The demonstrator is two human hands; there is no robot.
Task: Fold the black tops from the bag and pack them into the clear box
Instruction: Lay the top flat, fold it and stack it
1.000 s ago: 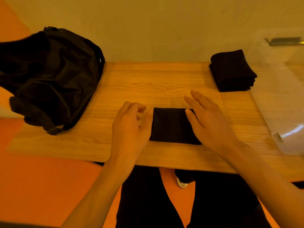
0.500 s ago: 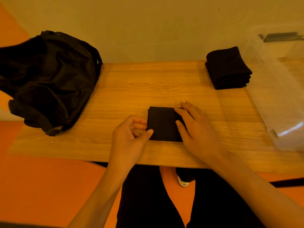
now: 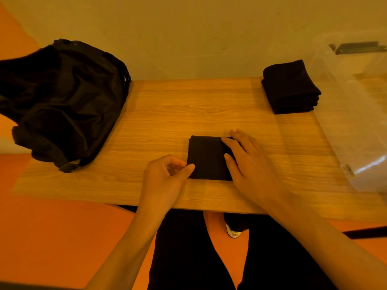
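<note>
A black top [image 3: 206, 158], folded into a small rectangle, lies on the wooden table [image 3: 167, 105] near its front edge. My right hand [image 3: 247, 160] rests flat on the top's right part, fingers spread. My left hand [image 3: 167, 176] sits at the top's lower left corner, fingers curled, thumb touching the cloth edge. A stack of folded black tops [image 3: 291, 88] lies at the back right. The clear box [image 3: 356, 114] stands at the table's right side. The black bag [image 3: 60, 101] sits at the left.
A pale wall runs behind the table. Orange floor shows to the left and below the table's front edge. My legs in dark trousers are under the table.
My right hand slid left over the folded top, which now looks narrower. My left hand drew back to its lower left corner and curled its fingers.
</note>
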